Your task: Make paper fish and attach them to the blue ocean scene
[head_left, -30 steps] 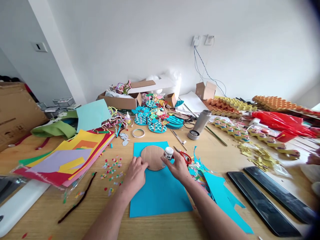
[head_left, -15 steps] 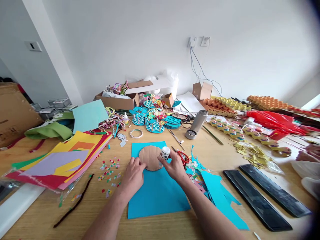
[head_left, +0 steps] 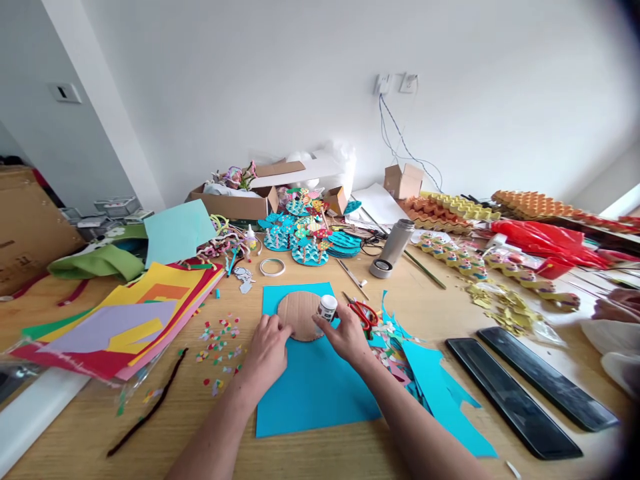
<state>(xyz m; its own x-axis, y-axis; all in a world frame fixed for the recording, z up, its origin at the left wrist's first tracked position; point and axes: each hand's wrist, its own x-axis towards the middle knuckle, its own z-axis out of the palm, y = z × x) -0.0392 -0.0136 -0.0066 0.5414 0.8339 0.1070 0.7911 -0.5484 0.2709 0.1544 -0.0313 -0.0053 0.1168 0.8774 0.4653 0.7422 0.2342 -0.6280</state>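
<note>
A round cardboard disc (head_left: 300, 315) lies on the upper part of a blue sheet (head_left: 313, 393). My left hand (head_left: 269, 343) rests at the disc's lower left edge, its fingers bent and their tips on the rim. My right hand (head_left: 346, 333) is closed around a small white glue stick (head_left: 327, 306) with dark print, held over the disc's right edge. The lower end of the glue stick is hidden behind my fingers. Just right of that hand lie red-handled scissors (head_left: 365, 313).
Coloured paper sheets (head_left: 115, 327) are stacked at left, beside scattered confetti (head_left: 220, 340). Blue paper scraps (head_left: 440, 393) and two black trays (head_left: 510, 393) lie at right. Behind stand a steel flask (head_left: 395, 247) and blue paper crafts (head_left: 310, 250). Another person's hand (head_left: 620, 307) shows at far right.
My right hand and the glue stick have shifted slightly left over the disc. My left hand keeps its place.
</note>
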